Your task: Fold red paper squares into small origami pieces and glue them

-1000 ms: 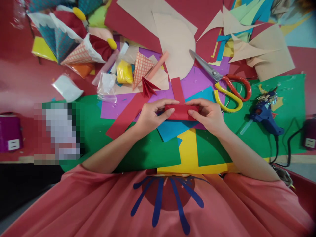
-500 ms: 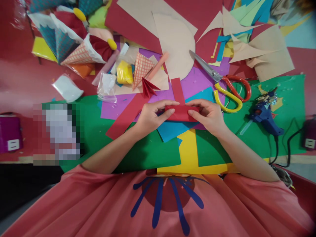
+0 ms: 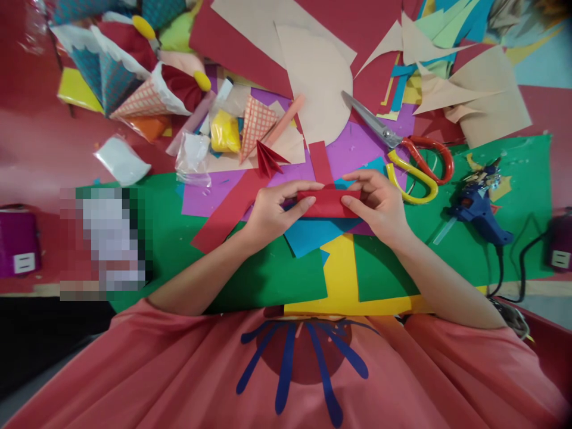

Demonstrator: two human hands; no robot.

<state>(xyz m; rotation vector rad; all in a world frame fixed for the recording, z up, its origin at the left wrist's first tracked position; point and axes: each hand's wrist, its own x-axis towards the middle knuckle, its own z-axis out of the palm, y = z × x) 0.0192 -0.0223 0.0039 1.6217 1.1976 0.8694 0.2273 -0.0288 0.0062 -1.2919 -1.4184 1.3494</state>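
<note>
A folded red paper (image 3: 328, 204) lies level between my two hands, over blue and purple sheets. My left hand (image 3: 274, 211) pinches its left end, thumb on the near face and fingers along the far edge. At the right end, my right hand (image 3: 379, 205) holds it with the thumb on top, and its index finger is raised off the far edge. Just beyond the paper is a narrow red strip (image 3: 322, 162). A pleated red paper fan (image 3: 269, 159) sits beyond my left hand, near a longer red strip (image 3: 223, 215).
Scissors (image 3: 395, 140) with red and yellow handles lie beyond my right hand. A blue glue gun (image 3: 480, 214) rests at the right on green sheet. Fabric cones (image 3: 118, 74) and plastic packets are at the upper left, with beige offcuts (image 3: 485, 98) at the upper right.
My right index finger has lifted away from the far edge of the red paper, its thumb staying on it. My left hand has hardly moved.
</note>
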